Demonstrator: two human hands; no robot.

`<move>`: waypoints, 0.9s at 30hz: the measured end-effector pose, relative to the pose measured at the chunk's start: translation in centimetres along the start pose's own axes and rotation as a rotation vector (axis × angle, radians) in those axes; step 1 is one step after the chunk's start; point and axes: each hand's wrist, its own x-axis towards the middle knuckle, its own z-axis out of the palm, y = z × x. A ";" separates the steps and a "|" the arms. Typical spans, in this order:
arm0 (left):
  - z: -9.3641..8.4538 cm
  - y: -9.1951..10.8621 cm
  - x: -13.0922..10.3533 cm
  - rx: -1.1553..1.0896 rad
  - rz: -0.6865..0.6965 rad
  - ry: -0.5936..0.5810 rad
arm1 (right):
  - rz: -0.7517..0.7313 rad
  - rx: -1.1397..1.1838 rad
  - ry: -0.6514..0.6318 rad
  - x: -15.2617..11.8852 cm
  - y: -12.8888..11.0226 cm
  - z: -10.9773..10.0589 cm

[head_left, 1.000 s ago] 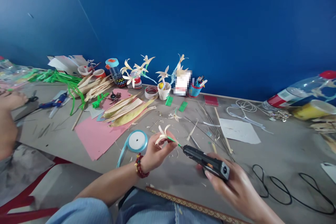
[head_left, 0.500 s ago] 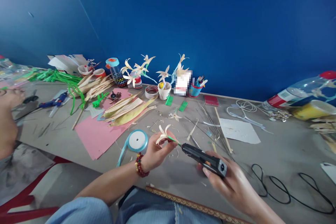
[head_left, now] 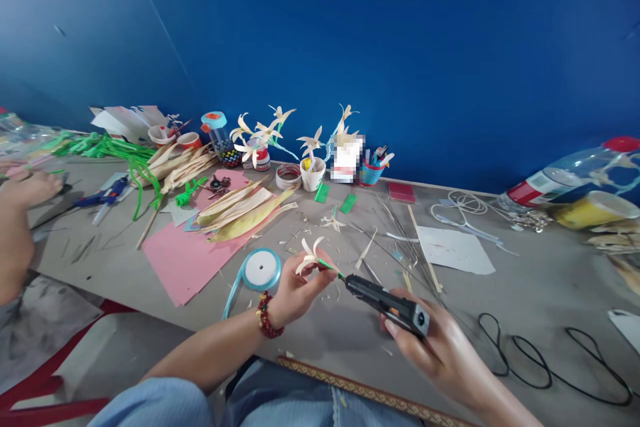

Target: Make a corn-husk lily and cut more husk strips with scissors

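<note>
Between the thumb and fingers of my left hand (head_left: 301, 288) is a cream husk flower (head_left: 311, 253) with a green-wrapped stem pointing right. A black glue gun (head_left: 385, 303) is gripped in my right hand (head_left: 433, 337). Its nozzle meets or nearly meets the far end of the green stem; whether they touch I cannot tell. Just left of my left hand lies a spool of light blue ribbon (head_left: 261, 269), its loose end trailing toward the table edge. Another husk flower (head_left: 333, 220) rests on the table beyond my hands.
Corn husks (head_left: 245, 210) lie on pink paper (head_left: 187, 257). Finished flowers (head_left: 265, 130) stand by the blue wall. Wires, scraps and white paper (head_left: 455, 250) are at right, near a black cable (head_left: 537, 363) and a plastic bottle (head_left: 545, 180). A co-worker's hand (head_left: 30, 193) is at far left.
My hands, the flower and the glue gun stay almost in place, with only a tiny shift. The co-worker's hand at far left has moved a little to the right.
</note>
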 end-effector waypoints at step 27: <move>0.0 0.2 0.0 0.032 -0.033 0.015 | -0.030 0.007 -0.017 0.1 0.5 0.3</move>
